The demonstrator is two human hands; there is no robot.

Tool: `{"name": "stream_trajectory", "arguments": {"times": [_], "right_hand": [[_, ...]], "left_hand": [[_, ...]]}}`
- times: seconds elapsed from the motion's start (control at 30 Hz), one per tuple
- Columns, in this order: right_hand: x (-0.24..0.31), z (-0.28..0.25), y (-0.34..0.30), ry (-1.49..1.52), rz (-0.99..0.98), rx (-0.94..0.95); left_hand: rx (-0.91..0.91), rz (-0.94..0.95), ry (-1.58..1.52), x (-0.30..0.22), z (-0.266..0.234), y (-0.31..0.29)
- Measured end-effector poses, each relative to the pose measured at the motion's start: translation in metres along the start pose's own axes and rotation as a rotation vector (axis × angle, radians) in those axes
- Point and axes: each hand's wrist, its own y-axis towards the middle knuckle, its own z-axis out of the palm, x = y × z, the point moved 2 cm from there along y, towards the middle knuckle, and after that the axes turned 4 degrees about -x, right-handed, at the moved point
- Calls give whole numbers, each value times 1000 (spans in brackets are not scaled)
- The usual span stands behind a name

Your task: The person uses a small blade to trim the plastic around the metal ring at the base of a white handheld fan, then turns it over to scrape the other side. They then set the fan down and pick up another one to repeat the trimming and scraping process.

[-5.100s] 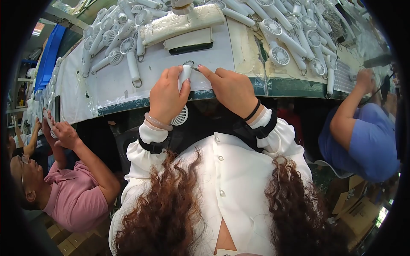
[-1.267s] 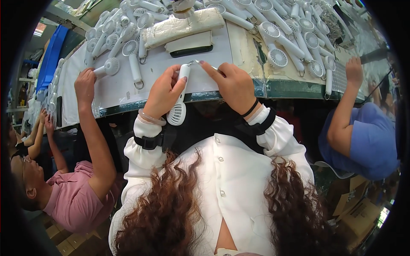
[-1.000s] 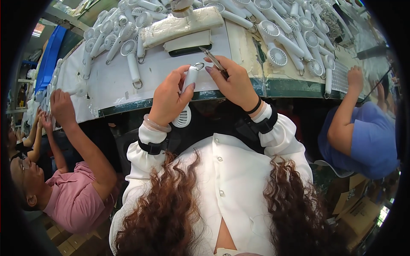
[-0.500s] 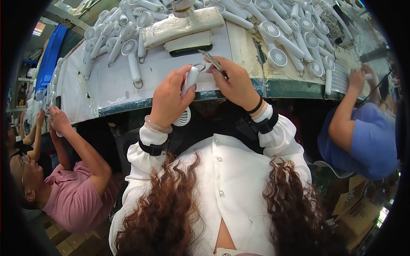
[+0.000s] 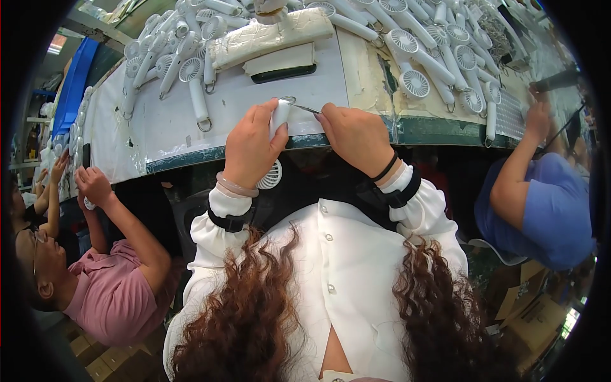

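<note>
My left hand point(image 5: 249, 145) is wrapped round a white handheld fan point(image 5: 279, 117), its handle end pointing away from me. The round grille point(image 5: 270, 177) shows below the wrist. A metal ring point(image 5: 289, 100) sits at the handle's far end, sticking out past my fingers. In my right hand point(image 5: 361, 136), thumb and fingers pinch a pair of metal tweezers point(image 5: 308, 109). Their thin tip points left and reaches close to the ring; whether it touches I cannot tell. Both hands are just over the table's front edge point(image 5: 210, 158).
White handheld fans point(image 5: 439, 57) lie heaped along the back of the table. A wrapped pad point(image 5: 273, 41) stands in the middle, with a black object point(image 5: 284, 74) before it. Loose metal pieces point(image 5: 487, 32) are piled at the far right. People work on the left point(image 5: 121, 293) and right point(image 5: 534, 210).
My right hand has turned palm-down and shifted slightly right. The tweezers have swung from pointing up and away to pointing left at the ring. The left hand has moved slightly left with the fan.
</note>
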Motion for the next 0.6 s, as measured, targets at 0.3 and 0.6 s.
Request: {"name": "stream_trajectory", "arguments": {"times": [0.3, 0.6], "right_hand": [[2, 8, 3, 4, -28, -17], [1, 9, 4, -30, -11, 26]], "left_hand": [[24, -28, 15, -1, 0, 1], [36, -50, 3, -1, -1, 2]]}}
